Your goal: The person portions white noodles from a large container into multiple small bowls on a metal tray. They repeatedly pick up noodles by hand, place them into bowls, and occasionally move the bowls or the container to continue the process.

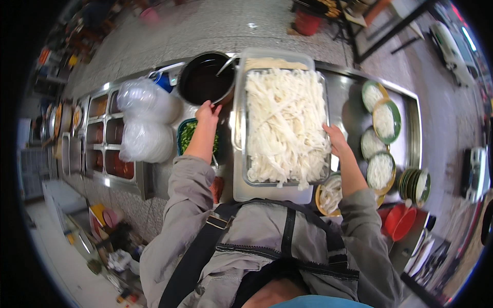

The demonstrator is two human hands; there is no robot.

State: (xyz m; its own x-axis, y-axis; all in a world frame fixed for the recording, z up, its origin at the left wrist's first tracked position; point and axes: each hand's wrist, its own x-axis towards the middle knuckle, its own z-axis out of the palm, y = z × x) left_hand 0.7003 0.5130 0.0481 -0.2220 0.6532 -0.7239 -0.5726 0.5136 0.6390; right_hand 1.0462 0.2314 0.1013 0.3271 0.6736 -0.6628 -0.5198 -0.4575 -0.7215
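A tray heaped with wide white noodles [287, 127] sits on a lidded plastic container [240, 56] in front of me. My right hand [336, 140] has its fingers against the tray's right rim; whether it grips the rim is hard to tell. At the near rim of a black pot of dark liquid [206, 82] is my left hand [208, 111], thumb and fingers at the edge. A metal ladle [226, 64] leans in the pot. Below my left forearm stands a teal-edged tub of chopped green onions [187, 134], partly covered by the arm.
Plates of white noodles [384, 121] stand at the right of the steel counter [414, 127], near a stack of green plates [410, 184] and a red strainer or bowl [400, 221]. Left are plastic-wrapped stacked bowls [148, 140] and steel bins of sauces [120, 165]. Parked vehicles stand beyond.
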